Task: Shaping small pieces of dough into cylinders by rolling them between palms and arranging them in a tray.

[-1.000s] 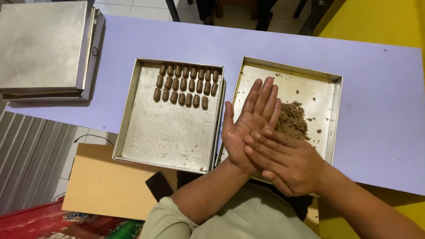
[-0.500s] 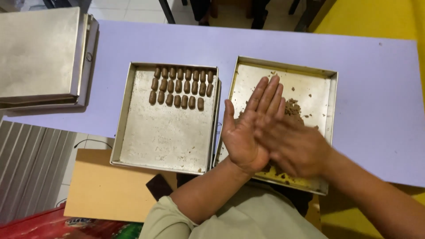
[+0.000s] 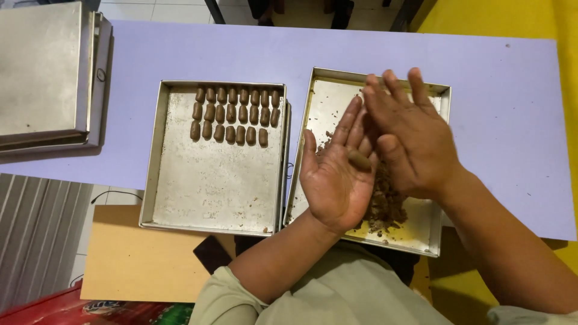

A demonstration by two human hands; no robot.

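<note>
A small brown dough roll [image 3: 359, 159] is lying bare on my flat, open left hand [image 3: 337, 174]; my right hand [image 3: 415, 141], fingers spread and holding nothing, is lifting off it, having covered it a moment ago. Both are hovering over the crumb tray [image 3: 328, 99], beside the tray of finished rolls [image 3: 235, 114].

Left hand [image 3: 338, 174]: palm up, open and flat, fingers together and extended toward the far edge of the table, thumb spread to the left. Its forearm runs up from the near edge, bare to a pale green sleeve at the elbow. Right hand [image 3: 412, 135]: palm down, back toward the camera, fingers straight and slightly fanned, pointing to the far edge. It lies just right of and partly over the left hand's fingertips, the heel of its thumb near the left palm. Its forearm enters from the lower right corner, bare. Neither hand is closed into a grip.
</note>
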